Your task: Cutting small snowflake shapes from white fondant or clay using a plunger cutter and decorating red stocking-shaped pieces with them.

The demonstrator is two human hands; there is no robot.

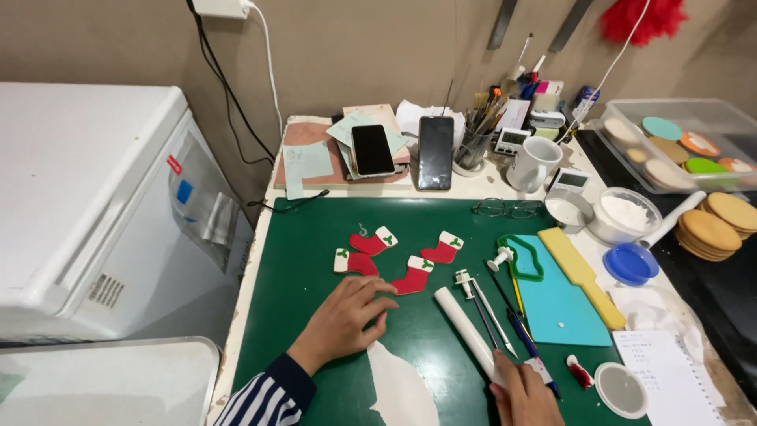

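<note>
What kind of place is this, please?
Probably a home craft or cake-decorating worktable. A green cutting mat carries four red stocking cut-outs, a white rolling pin and modelling tools. The left hand lies flat on the mat.

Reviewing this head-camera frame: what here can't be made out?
- Right hand: cut off by the bottom edge; its grip on the white rolling pin is unclear.
- White fondant sheet: lower part cut off by the same edge.
- Notepad: writing too small to read.
- Left hand: its palm hides the mat beneath.
</note>
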